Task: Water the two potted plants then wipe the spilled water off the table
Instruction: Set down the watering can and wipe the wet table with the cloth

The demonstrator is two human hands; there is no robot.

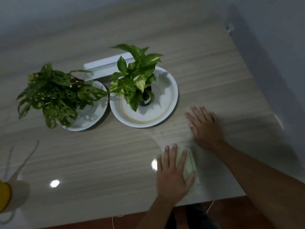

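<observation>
Under my left grip (173, 176), flat and spread, lies the green cloth (189, 164) on the surface (99, 154), soft and limp I judge, best pressed mid-fold, while my right grip (204, 126) rests flat just beyond.

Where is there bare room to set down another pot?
Widest bare table: in front of the two plates, between the yellow object and the left hand on the cloth. Also the far right corner beyond the right hand. Crowded: plates and white box.

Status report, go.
Left hand flat, pressing green cloth on table. Right hand flat on table, empty. Holed-leaf plant and pothos apart from cloth.
</observation>
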